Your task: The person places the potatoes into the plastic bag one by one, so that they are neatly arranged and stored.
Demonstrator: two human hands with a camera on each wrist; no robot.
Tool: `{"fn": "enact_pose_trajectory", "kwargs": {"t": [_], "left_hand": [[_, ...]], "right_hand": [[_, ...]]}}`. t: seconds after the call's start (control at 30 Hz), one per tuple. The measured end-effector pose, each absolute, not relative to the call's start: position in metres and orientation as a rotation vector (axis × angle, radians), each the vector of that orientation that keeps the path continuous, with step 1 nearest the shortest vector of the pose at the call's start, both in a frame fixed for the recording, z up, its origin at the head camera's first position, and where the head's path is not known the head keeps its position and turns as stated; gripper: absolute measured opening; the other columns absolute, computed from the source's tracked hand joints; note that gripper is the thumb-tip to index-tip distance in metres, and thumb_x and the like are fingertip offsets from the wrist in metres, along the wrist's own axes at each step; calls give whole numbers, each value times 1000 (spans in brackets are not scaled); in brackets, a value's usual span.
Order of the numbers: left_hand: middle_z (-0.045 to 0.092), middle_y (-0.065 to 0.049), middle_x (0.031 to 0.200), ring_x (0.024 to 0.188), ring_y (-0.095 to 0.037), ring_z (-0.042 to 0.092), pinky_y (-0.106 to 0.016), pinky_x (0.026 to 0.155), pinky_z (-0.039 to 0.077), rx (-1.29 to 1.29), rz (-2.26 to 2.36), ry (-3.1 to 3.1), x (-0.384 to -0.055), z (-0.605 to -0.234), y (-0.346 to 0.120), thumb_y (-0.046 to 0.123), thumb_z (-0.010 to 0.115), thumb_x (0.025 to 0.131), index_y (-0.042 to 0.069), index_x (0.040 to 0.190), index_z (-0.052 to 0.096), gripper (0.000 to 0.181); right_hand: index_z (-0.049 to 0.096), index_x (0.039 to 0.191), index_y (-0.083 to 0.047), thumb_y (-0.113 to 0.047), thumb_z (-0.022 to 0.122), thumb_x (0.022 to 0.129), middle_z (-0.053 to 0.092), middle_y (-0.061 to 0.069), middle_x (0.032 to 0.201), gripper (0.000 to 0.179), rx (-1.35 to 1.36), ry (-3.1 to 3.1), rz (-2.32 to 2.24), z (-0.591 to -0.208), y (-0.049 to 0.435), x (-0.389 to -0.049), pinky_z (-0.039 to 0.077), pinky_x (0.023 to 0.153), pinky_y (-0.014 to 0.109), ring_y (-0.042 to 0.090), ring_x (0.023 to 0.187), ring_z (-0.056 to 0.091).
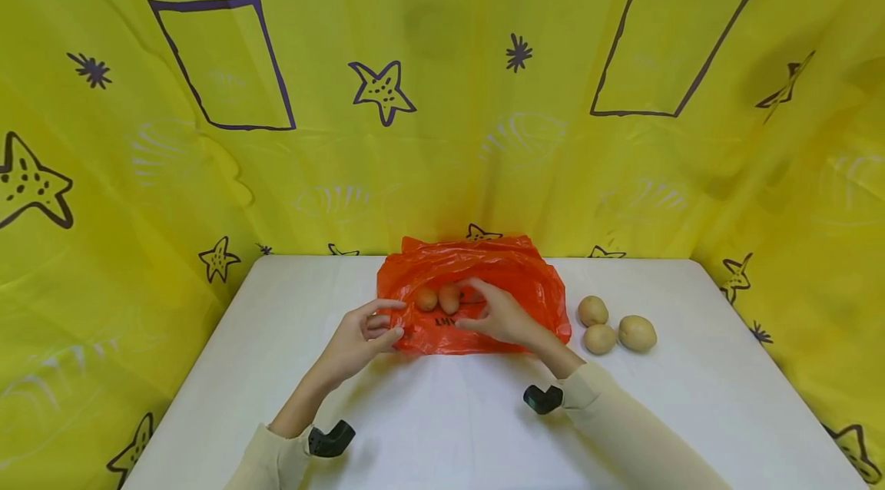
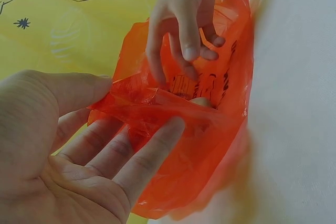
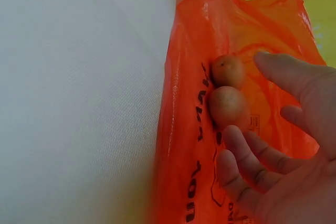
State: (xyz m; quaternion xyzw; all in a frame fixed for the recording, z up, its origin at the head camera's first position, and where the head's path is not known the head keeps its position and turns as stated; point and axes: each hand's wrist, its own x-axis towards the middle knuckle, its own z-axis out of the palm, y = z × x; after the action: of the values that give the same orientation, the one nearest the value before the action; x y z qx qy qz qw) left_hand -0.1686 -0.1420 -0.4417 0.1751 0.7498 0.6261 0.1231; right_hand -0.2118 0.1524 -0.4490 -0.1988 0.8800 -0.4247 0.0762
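A red plastic bag (image 1: 484, 336) with dark print lies on its side, its mouth facing me. Two potatoes, one on the left (image 1: 425, 299) and one on the right (image 1: 449, 298), sit inside it; through the right wrist view they touch each other. My left hand (image 1: 359, 340) holds the bag's left rim, the film running between thumb and fingers (image 2: 152, 156). Inside the mouth, my right hand (image 1: 501, 313) has its fingers spread and loosely bent beside the potatoes (image 3: 228, 106), holding nothing.
Three more potatoes (image 1: 600, 339) lie together on the white table (image 1: 442, 428), just right of the bag. A yellow curtain (image 1: 442, 167) with starfish drawings rises behind the table and along both sides. Dark wrist devices (image 1: 332, 440) sit at both cuffs.
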Motion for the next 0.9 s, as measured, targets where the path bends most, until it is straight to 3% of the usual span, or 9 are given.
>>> {"fn": "enact_pose_trajectory", "kwargs": {"t": [0.27, 0.53, 0.9], "left_hand": [[71, -19, 115, 101, -28, 72, -55, 86, 59, 517, 1837, 2190, -169, -442, -144, 10, 71, 98, 3, 137, 58, 42], [71, -19, 116, 102, -30, 71, -52, 86, 59, 503, 1827, 2190, -169, -442, -143, 9, 70, 98, 3, 138, 57, 42], [70, -23, 118, 104, -33, 71, -46, 85, 61, 507, 1808, 2193, -170, -442, -142, 10, 70, 99, 0, 137, 57, 42]], "right_hand": [[51, 147, -16, -26, 83, 89, 62, 15, 128, 67, -661, 2606, -1311, -440, 162, -197, 57, 73, 31, 21, 80, 62], [56, 142, -22, -24, 85, 87, 64, 16, 126, 62, -774, 2634, -1338, -432, 174, -184, 56, 67, 28, 18, 76, 63], [57, 140, -22, -28, 85, 87, 66, 2, 120, 61, -830, 2690, -1355, -420, 189, -159, 56, 66, 32, 17, 81, 64]]}}
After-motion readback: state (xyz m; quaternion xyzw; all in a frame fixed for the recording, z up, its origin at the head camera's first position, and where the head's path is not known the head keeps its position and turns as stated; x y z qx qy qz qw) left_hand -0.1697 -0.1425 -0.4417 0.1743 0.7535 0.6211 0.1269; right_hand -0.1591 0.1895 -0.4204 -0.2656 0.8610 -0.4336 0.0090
